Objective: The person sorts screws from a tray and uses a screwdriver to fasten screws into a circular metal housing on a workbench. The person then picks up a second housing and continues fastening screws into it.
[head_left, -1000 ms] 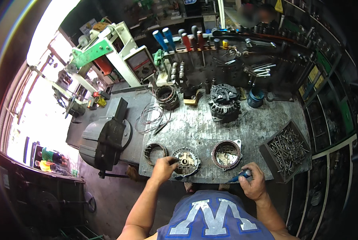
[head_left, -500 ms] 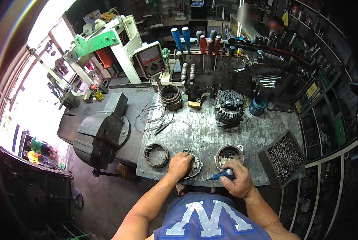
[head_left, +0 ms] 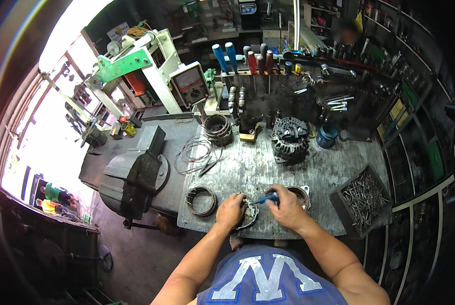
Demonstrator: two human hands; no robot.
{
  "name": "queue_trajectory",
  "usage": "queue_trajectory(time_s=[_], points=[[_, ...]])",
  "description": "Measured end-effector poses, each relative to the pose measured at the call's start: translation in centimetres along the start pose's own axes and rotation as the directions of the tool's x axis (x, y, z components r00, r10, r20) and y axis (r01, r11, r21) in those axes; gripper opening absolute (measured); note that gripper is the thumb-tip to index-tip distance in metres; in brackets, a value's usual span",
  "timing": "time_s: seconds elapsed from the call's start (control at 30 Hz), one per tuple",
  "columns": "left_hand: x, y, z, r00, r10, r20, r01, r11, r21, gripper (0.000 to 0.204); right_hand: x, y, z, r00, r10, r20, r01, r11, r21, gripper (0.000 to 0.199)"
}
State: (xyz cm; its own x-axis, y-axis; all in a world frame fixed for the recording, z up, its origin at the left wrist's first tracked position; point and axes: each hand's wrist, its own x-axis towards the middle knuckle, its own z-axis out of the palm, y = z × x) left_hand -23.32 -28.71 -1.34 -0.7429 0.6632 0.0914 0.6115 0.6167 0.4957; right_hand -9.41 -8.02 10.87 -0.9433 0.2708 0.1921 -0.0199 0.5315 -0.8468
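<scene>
My left hand [head_left: 229,211] is closed over the left rim of a round metal alternator housing [head_left: 247,223] at the bench's front edge. In my right hand [head_left: 287,207] is a blue-handled screwdriver [head_left: 269,197], its thin tip pointing left at the housing's upper right rim. Whether the tip touches metal I cannot tell. Partly behind my right hand lies a second alternator housing [head_left: 306,191]. Left of my left hand is a bare ring-shaped stator core [head_left: 202,202].
An assembled alternator [head_left: 290,138] stands farther back beside a blue can [head_left: 327,136]. A tray of bolts [head_left: 363,202] is at the right. To the left are a bench vise [head_left: 131,175], coiled test leads [head_left: 189,152], a wound stator [head_left: 218,128] and an analog meter [head_left: 189,84]. Screwdrivers [head_left: 253,62] stand in a rack behind.
My right hand has moved left and slightly up, bringing the screwdriver from in front of the right housing to the rim of the one under my left hand. The view has shifted slightly.
</scene>
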Motion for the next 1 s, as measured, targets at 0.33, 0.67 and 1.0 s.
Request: queue_trajectory(time_s=[0.33, 0.67, 1.0], points=[[-0.6, -0.2, 0.8, 1.0, 0.02, -0.01, -0.019, 1.0, 0.022, 0.021, 1.8, 1.9, 2.8, 0.974, -0.201, 0.101, 0.209, 0.975, -0.075, 0.037], [-0.2, -0.2, 0.1, 0.999, -0.001, 0.045, 0.0, 1.0, 0.015, 0.023, 5.2, -1.1, 1.6, 0.932, -0.055, 0.358, 0.216, 0.877, -0.428, 0.029], [-0.8, 0.0, 0.3, 0.999, 0.049, 0.013, -0.049, 0.999, 0.023, 0.021, 8.7, -4.7, 1.4, 0.85, 0.023, 0.526, 0.31, 0.786, -0.535, 0.049]])
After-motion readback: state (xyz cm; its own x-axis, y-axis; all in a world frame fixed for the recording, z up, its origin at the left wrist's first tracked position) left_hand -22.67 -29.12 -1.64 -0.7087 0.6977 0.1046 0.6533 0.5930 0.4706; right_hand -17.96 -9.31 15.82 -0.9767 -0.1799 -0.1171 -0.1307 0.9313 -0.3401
